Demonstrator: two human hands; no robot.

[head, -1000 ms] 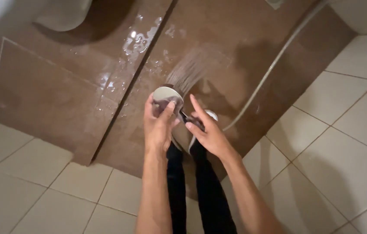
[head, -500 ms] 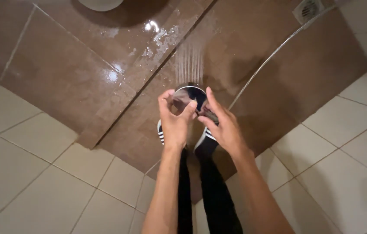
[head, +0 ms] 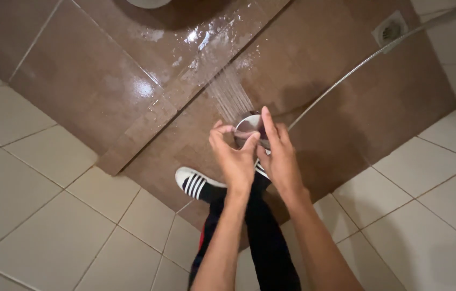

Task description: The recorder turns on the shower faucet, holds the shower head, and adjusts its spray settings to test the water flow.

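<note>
A round chrome shower head (head: 248, 127) sprays water (head: 229, 94) up and to the left onto the brown floor. My left hand (head: 235, 158) curls its thumb and fingers around the head's rim. From the right side, my right hand (head: 277, 157) presses against the head and its handle with fingers stretched out. A metal hose (head: 346, 73) runs from the head toward the upper right. Below the hands are my dark trouser legs (head: 263, 237) and a white slipper with dark stripes (head: 194, 183).
The wet brown tiled floor (head: 93, 81) has a raised strip (head: 147, 126) crossing it diagonally. A square floor drain (head: 389, 29) sits at the upper right. Pale tiled walls (head: 34, 210) close in left and right. A white fixture base (head: 150, 2) shows at the top edge.
The spray has swung from straight up in the picture to up-left. Both hands shifted slightly right and closed in on the head. My left foot in the slipper stepped out to the left.
</note>
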